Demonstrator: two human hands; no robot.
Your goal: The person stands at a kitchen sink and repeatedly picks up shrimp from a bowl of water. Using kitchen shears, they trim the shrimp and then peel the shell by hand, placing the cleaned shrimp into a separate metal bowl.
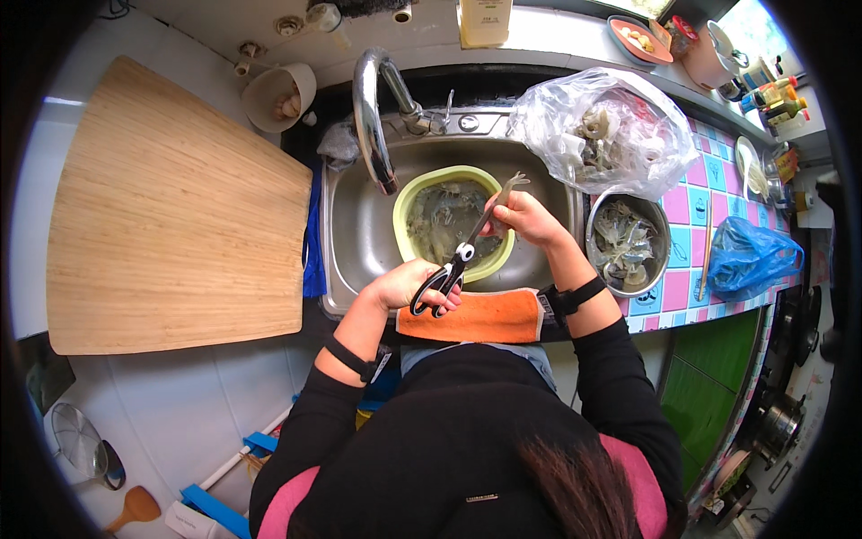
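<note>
My left hand [406, 286] is closed round the handles of black-and-white scissors [462, 254], whose blades point up and to the right. Between the fingers of my right hand [532, 220] is a grey raw shrimp [506, 190], its tail fan sticking up past them. The blades reach the lower part of the shrimp; whether they touch it, I cannot tell. Both hands are over the right and near side of a yellow-green basin [402, 214] in the sink [355, 256]. Water and several shrimp fill the basin.
A metal bowl [665, 256] of shrimp stands right of the sink, below a clear plastic bag [660, 135] holding more. The faucet [370, 117] arches over the sink's left side. An orange cloth [485, 318] lies on the front edge. A large cutting board [180, 225] is at left.
</note>
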